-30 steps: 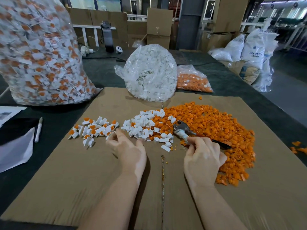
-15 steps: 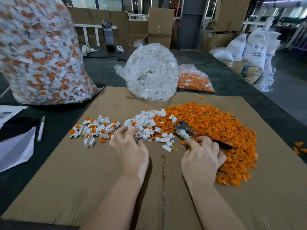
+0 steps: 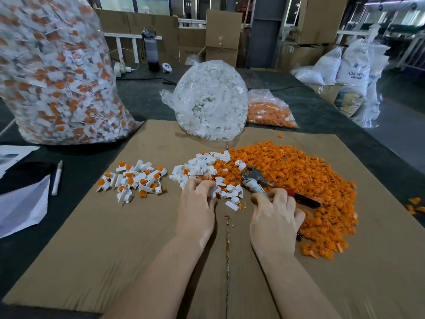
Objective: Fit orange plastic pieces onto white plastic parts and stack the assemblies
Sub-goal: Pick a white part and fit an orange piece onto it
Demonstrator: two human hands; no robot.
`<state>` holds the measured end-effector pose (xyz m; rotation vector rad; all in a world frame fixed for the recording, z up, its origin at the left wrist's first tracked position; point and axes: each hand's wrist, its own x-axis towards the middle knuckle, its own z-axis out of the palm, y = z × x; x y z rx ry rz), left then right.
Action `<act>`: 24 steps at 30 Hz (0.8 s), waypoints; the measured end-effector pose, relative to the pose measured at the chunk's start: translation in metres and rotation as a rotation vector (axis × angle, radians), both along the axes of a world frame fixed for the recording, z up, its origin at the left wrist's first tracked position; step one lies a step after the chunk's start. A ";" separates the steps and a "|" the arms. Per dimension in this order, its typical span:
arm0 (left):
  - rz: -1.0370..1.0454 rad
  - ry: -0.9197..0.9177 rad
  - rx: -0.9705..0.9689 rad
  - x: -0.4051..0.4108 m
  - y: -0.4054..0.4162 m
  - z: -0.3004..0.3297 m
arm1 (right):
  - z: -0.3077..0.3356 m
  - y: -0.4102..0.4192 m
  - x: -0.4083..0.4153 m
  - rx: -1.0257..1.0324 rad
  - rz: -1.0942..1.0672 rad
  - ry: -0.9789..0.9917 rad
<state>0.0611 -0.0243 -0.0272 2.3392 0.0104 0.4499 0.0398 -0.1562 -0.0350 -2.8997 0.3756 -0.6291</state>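
The left hand (image 3: pixel 197 207) reaches with curled fingers into the near edge of the pile of white parts (image 3: pixel 202 169) at the middle of the cardboard sheet (image 3: pixel 115 249) covering the table, and whether it has yet pinched a piece I cannot tell. The right hand (image 3: pixel 274 217) grips a metal tool (image 3: pixel 254 179) whose head lies on the heap of orange pieces (image 3: pixel 299 176) spreading toward the sheet's right edge. The finished assemblies (image 3: pixel 133 178) lie in a loose cluster toward the sheet's left edge, well apart from both hands.
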 end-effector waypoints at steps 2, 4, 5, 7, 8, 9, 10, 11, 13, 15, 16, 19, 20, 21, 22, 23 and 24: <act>-0.012 -0.006 -0.024 -0.002 0.000 0.001 | 0.000 -0.002 0.000 0.019 0.018 0.005; -0.027 -0.017 -0.049 -0.005 0.000 0.003 | 0.001 -0.002 -0.001 0.033 0.021 -0.015; -0.038 -0.027 -0.060 -0.007 0.000 0.004 | 0.001 -0.002 -0.001 0.035 0.019 -0.023; -0.072 -0.035 -0.082 -0.010 0.000 0.005 | 0.002 -0.001 -0.001 0.016 0.017 -0.004; -0.095 -0.029 -0.093 -0.011 0.000 0.005 | 0.002 -0.001 -0.002 0.015 0.017 0.006; -0.119 -0.024 -0.103 -0.012 0.000 0.006 | 0.002 -0.001 -0.002 0.022 0.015 0.012; -0.139 -0.020 -0.111 -0.012 0.000 0.006 | 0.001 -0.001 -0.001 0.031 0.012 0.017; -0.151 -0.014 -0.113 -0.012 0.000 0.006 | 0.001 -0.002 -0.001 0.033 0.007 0.021; -0.157 0.002 -0.112 -0.012 0.001 0.005 | 0.003 -0.001 -0.002 0.050 0.004 0.016; -0.160 0.014 -0.109 -0.011 0.002 0.003 | 0.004 0.000 -0.003 0.108 0.024 -0.068; -0.163 0.018 -0.102 -0.011 0.002 0.003 | 0.004 0.000 -0.003 0.138 0.038 -0.126; -0.172 0.037 -0.095 -0.011 0.002 0.002 | 0.005 -0.001 -0.004 0.183 0.110 -0.303; -0.177 0.048 -0.106 -0.011 0.001 0.003 | 0.005 -0.002 -0.003 0.221 0.157 -0.344; -0.183 0.060 -0.125 -0.011 0.000 0.004 | 0.006 -0.003 -0.003 0.278 0.215 -0.366; -0.186 0.073 -0.152 -0.010 0.000 0.005 | 0.007 -0.004 -0.003 0.347 0.273 -0.373; -0.186 0.089 -0.187 -0.009 -0.001 0.006 | 0.007 -0.005 -0.004 0.419 0.320 -0.371; -0.184 0.109 -0.234 -0.008 -0.002 0.008 | 0.008 -0.005 -0.004 0.483 0.350 -0.366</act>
